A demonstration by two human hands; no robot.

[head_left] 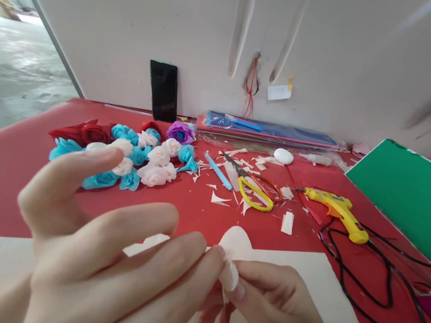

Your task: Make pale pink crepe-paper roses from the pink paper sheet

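Observation:
Both hands meet low in the middle of the head view, over a sheet of off-white paper (pixel 304 272). Between them is a small white paper flower (pixel 229 276) on a thin wire stem. A rounded white petal (pixel 236 240) stands just behind it; whether it is joined to the flower I cannot tell. My right hand (pixel 275 305) pinches the flower between thumb and finger from the right. My left hand (pixel 115 260) closes on its left side with the lower fingertips, while its upper fingers curl away in the air.
Finished paper flowers (pixel 159 161) in several colours lie behind my left hand. Scissors (pixel 255 192), a blue pen (pixel 218 170) and paper scraps are scattered ahead. A yellow glue gun (pixel 333 209) with a looping black cable (pixel 392 277) lies right, near a green board (pixel 408 196). A phone (pixel 163 91) leans behind.

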